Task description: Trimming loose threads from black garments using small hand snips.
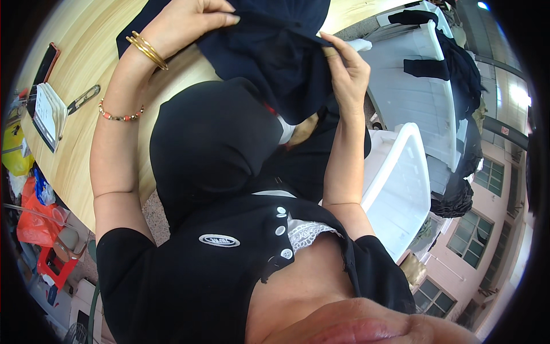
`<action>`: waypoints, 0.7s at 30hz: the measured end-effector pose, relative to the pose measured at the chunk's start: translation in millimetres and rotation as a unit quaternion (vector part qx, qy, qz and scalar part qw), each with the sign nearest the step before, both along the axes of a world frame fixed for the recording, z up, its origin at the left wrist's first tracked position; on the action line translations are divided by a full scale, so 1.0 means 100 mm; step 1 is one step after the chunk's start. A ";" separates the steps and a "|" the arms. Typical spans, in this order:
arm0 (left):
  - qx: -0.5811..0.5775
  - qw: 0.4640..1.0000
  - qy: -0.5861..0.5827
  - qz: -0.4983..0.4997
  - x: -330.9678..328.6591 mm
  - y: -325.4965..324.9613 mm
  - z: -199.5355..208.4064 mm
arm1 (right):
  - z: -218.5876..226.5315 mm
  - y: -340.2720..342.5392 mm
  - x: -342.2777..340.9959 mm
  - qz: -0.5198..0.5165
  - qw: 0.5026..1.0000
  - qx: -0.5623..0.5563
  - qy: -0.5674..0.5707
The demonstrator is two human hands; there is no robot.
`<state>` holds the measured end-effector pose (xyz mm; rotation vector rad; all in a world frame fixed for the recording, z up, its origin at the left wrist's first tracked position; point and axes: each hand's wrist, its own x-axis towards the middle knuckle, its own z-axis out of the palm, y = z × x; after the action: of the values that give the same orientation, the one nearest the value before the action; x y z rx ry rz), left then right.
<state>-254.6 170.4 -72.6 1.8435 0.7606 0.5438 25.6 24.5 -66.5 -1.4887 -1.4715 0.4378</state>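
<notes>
A dark navy piece of cloth point(275, 63) stretches between my two hands over the near edge of the table and hangs down toward my lap. My left hand point(195, 20) pinches its upper left edge between thumb and fingers. At the cloth's right side, my right hand point(348, 71) grips the edge with thumb and fingertips. More navy fabric point(295, 7) lies on the table beyond, running out of the top of the view. The cloth's full shape cannot be made out.
The pale wood table point(74, 146) bears a notepad point(48, 117), a metal tool point(84, 99) and a red-edged dark object point(46, 70) at the left. White plastic bins point(401, 189) stand close on my right, with dark garments point(458, 80) draped there. Coloured bags point(40, 221) sit at lower left.
</notes>
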 end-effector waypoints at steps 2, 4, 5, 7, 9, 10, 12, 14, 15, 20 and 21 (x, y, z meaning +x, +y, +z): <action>-0.044 0.994 -0.089 0.045 0.05 -0.07 0.09 | 0.03 0.02 0.03 -0.028 0.997 0.070 -0.020; -0.189 0.953 -0.231 0.051 0.17 -0.27 0.40 | 0.10 0.01 0.02 -0.042 0.994 0.092 0.038; -0.193 0.953 -0.232 0.041 0.16 -0.23 0.29 | 0.16 0.02 0.00 -0.037 0.990 0.112 0.076; -0.210 0.946 -0.247 0.022 0.17 -0.24 0.20 | 0.29 -0.01 -0.02 -0.010 0.986 0.144 0.087; -0.192 0.945 -0.265 0.027 0.21 -0.31 0.25 | 0.40 -0.06 -0.01 0.000 0.984 0.161 0.077; -0.171 0.948 -0.265 0.038 0.23 -0.35 0.29 | 0.47 -0.09 0.00 0.012 0.985 0.172 0.013; -0.141 0.957 -0.248 0.044 0.23 -0.42 0.36 | 0.69 -0.09 -0.09 0.068 0.970 0.190 -0.133; -0.098 0.969 -0.221 0.051 0.23 -0.45 0.39 | 0.87 -0.06 -0.21 0.150 0.947 0.188 -0.211; -0.096 0.969 -0.221 0.051 0.22 -0.46 0.39 | 0.89 -0.04 -0.26 0.178 0.943 0.176 -0.220; 0.036 0.984 -0.164 0.060 0.26 -0.53 0.44 | 1.00 0.13 -0.48 0.240 0.941 0.116 -0.208; 0.054 0.982 -0.169 0.062 0.26 -0.54 0.43 | 1.01 0.12 -0.55 0.226 0.951 0.087 -0.191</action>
<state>-228.7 116.1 -29.3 1.7468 0.6265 0.9672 -29.4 36.9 34.6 -1.1293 -2.1167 0.2848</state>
